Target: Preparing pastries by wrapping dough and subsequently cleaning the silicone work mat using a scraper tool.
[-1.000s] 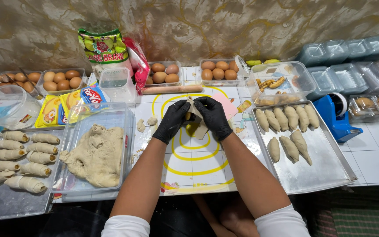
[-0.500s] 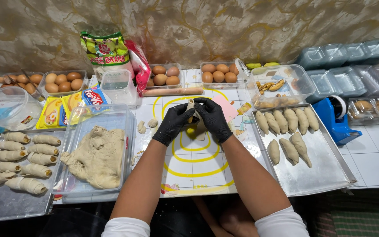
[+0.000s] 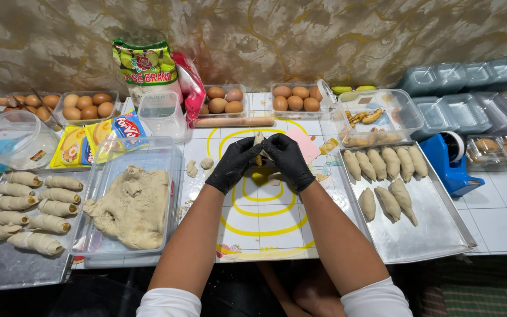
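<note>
From the head camera, both hands in black gloves meet over the white mat with yellow rings (image 3: 265,217), about the middle of the table. The left hand (image 3: 234,165) and the right hand (image 3: 289,159) are both closed around a small pale piece of rolled dough (image 3: 259,141), fingertips pinching it from either side. Its long axis runs near to far, the far tip poking out above the knuckles and pointing toward the wall; the near end is hidden by the gloves.

To the left stands a clear plastic tub of beige dough (image 3: 130,205), and further left a metal tray of rolled dough pieces (image 3: 22,211). To the right lies a metal tray of shaped, elongated pastries (image 3: 391,188). Along the far edge sit clear boxes of brown eggs (image 3: 294,100) and a wooden rolling pin (image 3: 233,122).
</note>
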